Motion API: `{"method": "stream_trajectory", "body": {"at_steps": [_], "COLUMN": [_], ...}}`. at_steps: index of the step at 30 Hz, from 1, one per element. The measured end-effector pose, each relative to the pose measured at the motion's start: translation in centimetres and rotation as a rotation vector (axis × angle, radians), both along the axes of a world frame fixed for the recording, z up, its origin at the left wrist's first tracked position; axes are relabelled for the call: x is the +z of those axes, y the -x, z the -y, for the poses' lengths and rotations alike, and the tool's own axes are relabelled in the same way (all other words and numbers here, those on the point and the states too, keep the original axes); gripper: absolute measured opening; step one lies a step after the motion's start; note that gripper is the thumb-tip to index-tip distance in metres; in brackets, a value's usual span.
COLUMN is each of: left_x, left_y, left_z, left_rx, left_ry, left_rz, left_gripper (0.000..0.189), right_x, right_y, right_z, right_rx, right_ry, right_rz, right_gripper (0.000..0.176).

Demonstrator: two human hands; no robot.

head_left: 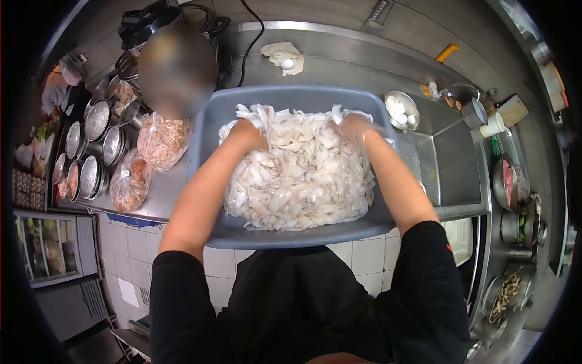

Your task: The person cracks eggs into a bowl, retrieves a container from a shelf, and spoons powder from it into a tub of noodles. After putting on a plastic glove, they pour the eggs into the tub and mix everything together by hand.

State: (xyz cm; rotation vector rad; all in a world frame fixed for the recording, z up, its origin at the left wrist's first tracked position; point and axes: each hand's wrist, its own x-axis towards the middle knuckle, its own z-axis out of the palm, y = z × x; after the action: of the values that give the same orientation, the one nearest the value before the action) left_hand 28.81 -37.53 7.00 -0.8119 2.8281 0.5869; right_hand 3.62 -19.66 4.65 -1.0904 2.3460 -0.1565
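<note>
A large grey plastic tub [291, 239] stands in front of me on the steel counter. It is heaped with glossy white strips [303, 176] that look like cut squid. At the tub's left side my left hand [248, 134] is pushed into the strips, its fingers mostly buried. My right hand [356, 126] is among the strips at the far right, blurred by motion, so its fingers do not show clearly. One strip stands up just left of the right hand. Clear plastic seems to lie beneath the heap along its edges.
Left of the tub are bags of pinkish meat [162, 142] and several metal tins [97, 121]. A bowl of eggs [401, 110] sits beside the sink [458, 170] at right. Behind the tub, a white egg [287, 64] rests on a cloth [276, 51]. A black cable [260, 30] runs nearby.
</note>
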Motion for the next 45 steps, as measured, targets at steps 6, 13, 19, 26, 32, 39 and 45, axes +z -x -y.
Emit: {"method": "stream_trajectory", "body": {"at_steps": [6, 13, 19, 26, 32, 39, 45], "left_x": [-10.2, -3.5, 3.5, -4.1, 1.9, -0.8, -3.7], "left_y": [4.0, 0.3, -2.0, -0.7, -4.1, -9.7, -6.1], "left_z": [-1.8, -0.9, 2.0, 1.9, -0.2, -2.7, -6.5], "left_rx": [-0.064, -0.197, 0.139, 0.140, 0.353, 0.042, 0.154], "left_ry": [0.159, -0.565, -0.432, -0.297, -0.900, -0.277, -0.388], "left_rz": [-0.199, -0.300, 0.018, 0.014, -0.225, 0.418, 0.292], "left_gripper": [0.064, 0.045, 0.057, 0.080, 0.051, 0.141, 0.122], "right_x": [-7.1, 1.7, 4.1, -4.4, 2.5, 2.4, -7.1], "right_y": [-5.2, -10.3, -7.7, -11.7, -13.5, -4.2, -9.6], "right_z": [5.2, 5.7, 6.1, 10.2, 5.6, -0.8, 0.8], "right_rx": [-0.393, -0.245, -0.093, -0.298, -0.139, 0.175, 0.100], "right_ry": [0.777, 0.646, 0.301, 0.542, 0.437, 0.113, 0.427], "right_rz": [0.633, 1.327, 0.740, 0.982, 1.246, -0.075, 0.616], "right_gripper": [0.047, 0.028, 0.046, 0.065, 0.058, 0.054, 0.065]}}
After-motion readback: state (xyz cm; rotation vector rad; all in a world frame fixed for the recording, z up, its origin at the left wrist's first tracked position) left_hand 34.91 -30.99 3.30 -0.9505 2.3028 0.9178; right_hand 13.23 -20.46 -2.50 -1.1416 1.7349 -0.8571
